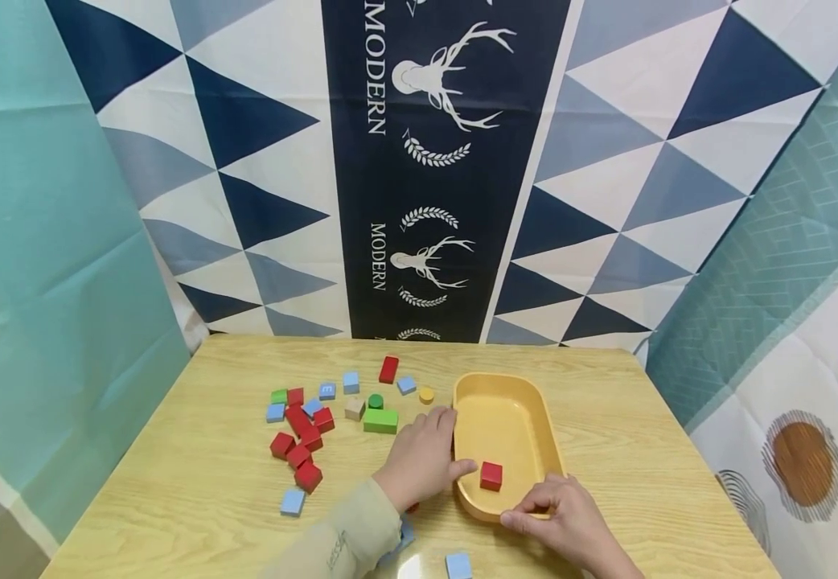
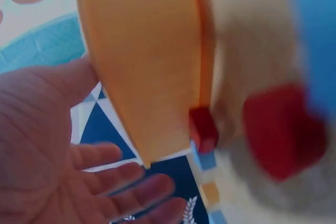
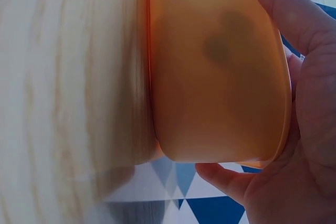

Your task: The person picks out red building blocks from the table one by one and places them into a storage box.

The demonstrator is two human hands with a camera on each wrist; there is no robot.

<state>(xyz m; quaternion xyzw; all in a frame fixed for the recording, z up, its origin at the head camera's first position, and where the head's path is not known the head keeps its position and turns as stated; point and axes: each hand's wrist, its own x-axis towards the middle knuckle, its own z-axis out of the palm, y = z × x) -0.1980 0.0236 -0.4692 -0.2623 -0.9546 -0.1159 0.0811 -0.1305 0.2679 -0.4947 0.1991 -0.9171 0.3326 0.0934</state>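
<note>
A yellow plastic tub (image 1: pixel 500 430) stands on the table, with one red block (image 1: pixel 491 476) lying inside near its front end. My left hand (image 1: pixel 422 454) is at the tub's left side, its thumb reaching over the rim. In the left wrist view the fingers of that left hand (image 2: pixel 118 182) extend loosely, with the thumb against the rim. At the front right corner, my right hand (image 1: pixel 567 519) pinches the tub's rim between thumb and fingers. The right wrist view shows the tub's outer wall (image 3: pixel 215 108) in that hand, and dark shapes show through the plastic.
Left of the tub lie several red blocks (image 1: pixel 299 420) in a cluster. A green block (image 1: pixel 380 421), a yellow disc (image 1: pixel 426 395) and a red block (image 1: pixel 388 369) lie farther back. A blue block (image 1: pixel 458 565) is at the front, and others are partly hidden by my left sleeve (image 1: pixel 350 535).
</note>
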